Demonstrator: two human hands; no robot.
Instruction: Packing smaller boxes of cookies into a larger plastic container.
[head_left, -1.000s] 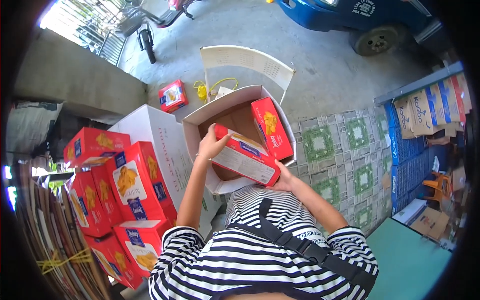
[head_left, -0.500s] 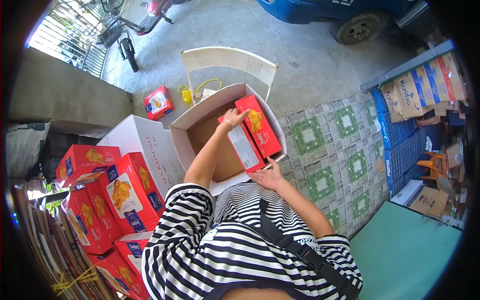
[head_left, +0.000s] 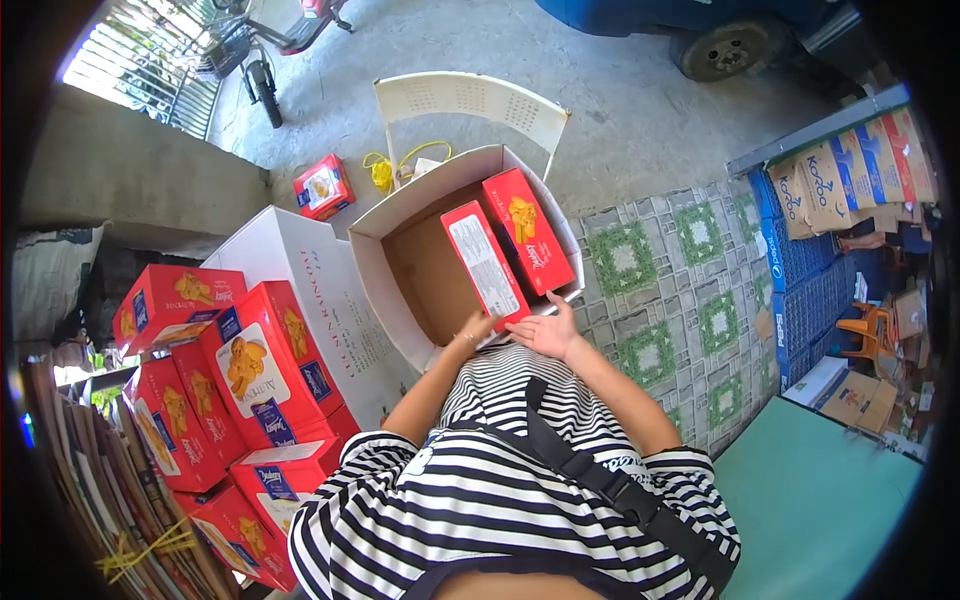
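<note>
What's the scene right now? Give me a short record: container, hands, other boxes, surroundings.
Container: open white carton
Inside: left red box, pale panel up; right red box, picture up; side by side toward the carton's right
Left: left hand beside the left red box's near end, contact unclear
Right: right hand open at that same end
Pile: stacked red boxes at left, beside a large white box
Apart: lone red box
Beyond carton: white chair back, yellow cord
</note>
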